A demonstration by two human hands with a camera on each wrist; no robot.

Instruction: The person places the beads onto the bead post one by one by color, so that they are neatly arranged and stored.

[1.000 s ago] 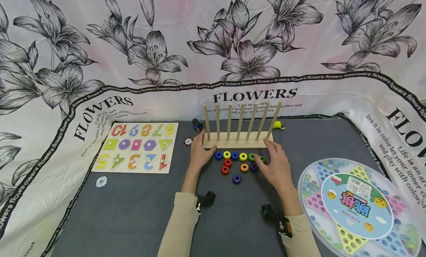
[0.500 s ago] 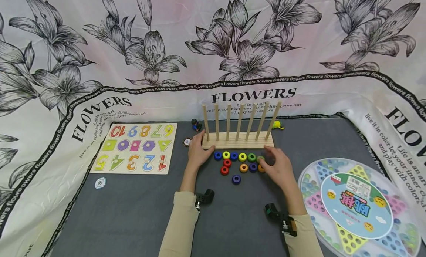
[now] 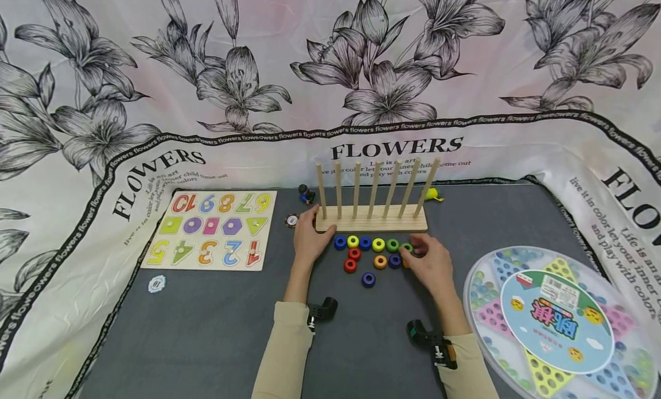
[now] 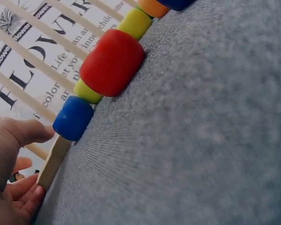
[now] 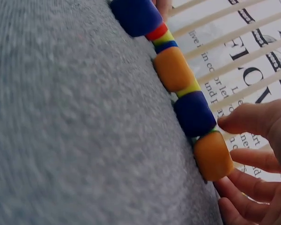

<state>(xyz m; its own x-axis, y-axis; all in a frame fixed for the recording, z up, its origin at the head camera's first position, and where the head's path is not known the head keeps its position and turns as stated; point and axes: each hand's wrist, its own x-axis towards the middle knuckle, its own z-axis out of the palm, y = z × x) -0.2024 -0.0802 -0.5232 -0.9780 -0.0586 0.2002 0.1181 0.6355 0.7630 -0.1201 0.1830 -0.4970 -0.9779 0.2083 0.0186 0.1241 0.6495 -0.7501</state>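
In the head view, a wooden rack [image 3: 372,220] with a row of upright pegs stands at the table's back. My left hand [image 3: 311,238] holds its left end, thumb at the front edge and fingers round the corner. In front lie coloured beads, including a blue bead [image 4: 73,118] close to the left thumb. My right hand [image 3: 432,262] is at the right end of the beads, off the rack. Its thumb and fingers are spread around a green bead [image 3: 408,247] and an orange bead [image 5: 214,156]. Contact with the green bead is partly hidden.
A number-and-shape puzzle board [image 3: 209,230] lies left, with a pale chip [image 3: 157,283] below it. A small figure [image 3: 306,194] and a dark chip [image 3: 291,220] sit left of the rack, a yellow toy [image 3: 434,194] behind its right end. A round game box [image 3: 558,321] lies right.
My right hand has moved from the rack's right end down and slightly right to the beads, uncovering the orange bead at the end. The left hand has stayed on the rack.
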